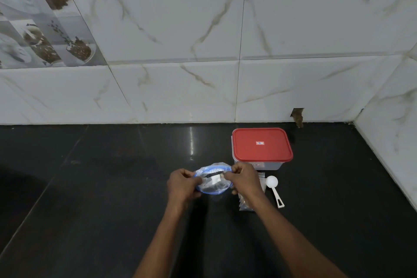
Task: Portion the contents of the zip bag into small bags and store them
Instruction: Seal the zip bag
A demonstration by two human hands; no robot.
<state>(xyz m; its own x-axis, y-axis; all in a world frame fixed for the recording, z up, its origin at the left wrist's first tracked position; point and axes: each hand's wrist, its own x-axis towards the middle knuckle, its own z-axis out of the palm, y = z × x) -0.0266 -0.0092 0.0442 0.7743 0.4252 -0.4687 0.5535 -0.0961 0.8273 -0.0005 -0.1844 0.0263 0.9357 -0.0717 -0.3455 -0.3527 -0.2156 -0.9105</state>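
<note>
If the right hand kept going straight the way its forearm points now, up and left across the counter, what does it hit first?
The right hand already grips the zip bag at its right edge, so it would push into the bag first, then likely meet the left hand holding the opposite edge. Depth between them is hard to judge.

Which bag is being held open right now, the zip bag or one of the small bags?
The zip bag: both hands, left and right, pull its blue-edged mouth apart. The small bags lie flat on the counter beside the scoop, untouched.

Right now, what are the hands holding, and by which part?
Both hands, left hand and right hand, hold the zip bag by opposite sides of its open blue-edged mouth.
</note>
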